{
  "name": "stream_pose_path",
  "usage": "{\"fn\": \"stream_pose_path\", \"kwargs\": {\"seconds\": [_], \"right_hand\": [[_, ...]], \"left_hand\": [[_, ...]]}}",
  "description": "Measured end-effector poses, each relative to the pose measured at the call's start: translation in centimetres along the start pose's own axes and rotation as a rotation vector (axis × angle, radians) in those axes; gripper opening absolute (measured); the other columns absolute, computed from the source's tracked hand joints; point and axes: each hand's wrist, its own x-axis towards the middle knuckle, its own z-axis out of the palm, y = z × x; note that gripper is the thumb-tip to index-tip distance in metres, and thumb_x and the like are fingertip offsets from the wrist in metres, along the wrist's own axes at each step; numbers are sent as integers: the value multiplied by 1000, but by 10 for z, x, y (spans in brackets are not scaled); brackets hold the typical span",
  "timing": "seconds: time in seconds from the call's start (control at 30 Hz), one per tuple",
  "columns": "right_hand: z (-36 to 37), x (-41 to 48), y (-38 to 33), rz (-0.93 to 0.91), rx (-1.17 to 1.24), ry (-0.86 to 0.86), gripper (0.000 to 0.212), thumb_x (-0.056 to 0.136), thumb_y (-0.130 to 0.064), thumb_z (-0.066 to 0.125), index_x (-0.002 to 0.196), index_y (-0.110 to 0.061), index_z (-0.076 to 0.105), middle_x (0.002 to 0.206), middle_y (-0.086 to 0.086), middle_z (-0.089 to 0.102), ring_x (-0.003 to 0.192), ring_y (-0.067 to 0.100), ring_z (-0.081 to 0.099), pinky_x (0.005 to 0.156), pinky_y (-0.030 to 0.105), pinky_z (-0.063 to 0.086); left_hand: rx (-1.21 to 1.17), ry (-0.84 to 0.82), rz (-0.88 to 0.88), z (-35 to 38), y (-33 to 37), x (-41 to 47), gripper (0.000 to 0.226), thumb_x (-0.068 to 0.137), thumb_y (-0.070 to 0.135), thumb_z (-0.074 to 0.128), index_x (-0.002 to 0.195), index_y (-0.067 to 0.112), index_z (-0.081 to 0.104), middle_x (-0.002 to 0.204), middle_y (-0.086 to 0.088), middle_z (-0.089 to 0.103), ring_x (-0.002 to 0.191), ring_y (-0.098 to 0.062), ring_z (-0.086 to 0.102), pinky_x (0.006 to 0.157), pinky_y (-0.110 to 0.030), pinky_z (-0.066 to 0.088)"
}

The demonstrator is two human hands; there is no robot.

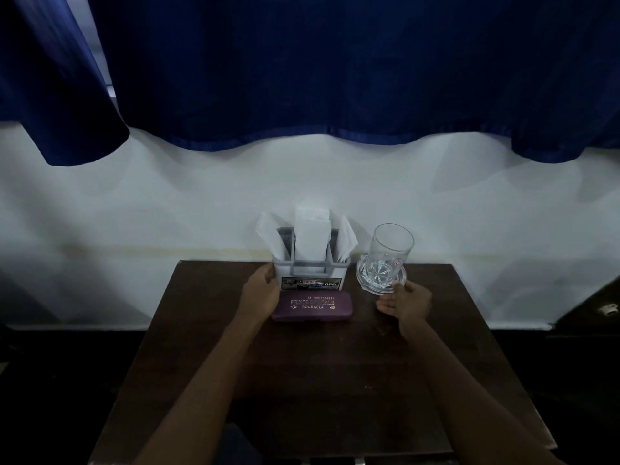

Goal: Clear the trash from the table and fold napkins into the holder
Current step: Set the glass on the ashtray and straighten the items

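A grey-and-white napkin holder stands at the far edge of the dark wooden table, against the wall. Several folded white napkins stick up out of its compartments. My left hand rests against the holder's left side, fingers curled on its wall. My right hand hovers just in front of a clear glass, fingers apart and palm turned inward, holding nothing. The glass stands to the right of the holder.
A maroon spectacle case lies flat right in front of the holder. A white wall runs directly behind the table, with a dark blue curtain hanging above. Dark furniture sits at the right.
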Motion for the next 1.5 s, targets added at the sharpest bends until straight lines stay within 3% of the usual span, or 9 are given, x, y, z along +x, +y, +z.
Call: {"fn": "stream_pose_path", "kwargs": {"seconds": [0.27,0.43,0.6,0.7,0.87,1.03,1.13,1.2,1.5], "right_hand": [[10,-3,2,8,-32,-4,29,95,-5,46,119,10,48,62,21,56,45,25,57,31,25,49],[17,-4,3,-1,-72,9,33,95,-5,45,123,13,45,91,40,62,58,34,61,40,32,51],[22,-1,7,-1,-83,16,28,95,-6,46,118,11,49,68,28,60,36,24,56,30,26,48],[20,-4,7,-2,-76,23,30,95,-9,48,117,11,50,76,33,62,27,15,52,29,21,46],[19,-22,15,-84,5,146,31,93,-24,51,120,-10,44,62,12,56,44,24,53,32,20,44],[15,-41,34,-207,-196,-40,16,86,-15,61,76,-4,64,62,6,56,56,17,51,54,27,43],[18,-48,38,-256,-289,-145,12,79,-16,71,77,-4,70,73,9,66,69,17,57,71,30,45],[18,-47,38,-270,-298,-148,9,76,-10,72,79,-2,70,76,11,67,73,18,58,73,30,45],[18,-45,40,-298,-287,-158,4,76,-6,71,76,-5,67,72,9,63,69,17,55,73,29,42]], "left_hand": [[-16,-12,9,-1,0,-2,37,91,5,37,123,10,56,126,-11,61,117,-27,54,93,-31,40],[-27,-21,10,-1,0,-3,37,91,6,38,122,11,56,125,-10,61,116,-27,55,94,-32,40],[-17,-29,8,-1,1,-3,39,91,3,36,125,8,53,127,-11,59,118,-26,53,91,-28,38],[-26,-24,-17,-2,0,-3,41,91,4,38,130,7,49,132,-11,56,122,-26,51,98,-31,38],[89,-34,-181,-7,-15,-2,45,90,12,44,135,8,43,137,-15,50,120,-34,51,101,-45,44],[133,-101,-238,-8,-20,-10,13,86,15,56,94,11,65,109,-20,66,91,-28,62,88,-42,51],[136,-141,-217,-5,-20,-13,18,87,13,57,71,20,55,93,-14,61,85,-28,62,83,-41,52],[140,-141,-216,-5,-20,-13,7,87,13,57,86,11,64,93,-11,60,93,-30,64,85,-40,51],[143,-148,-200,-2,-26,-13,31,89,18,56,118,7,58,115,-15,64,97,-27,63,88,-38,49]]}}
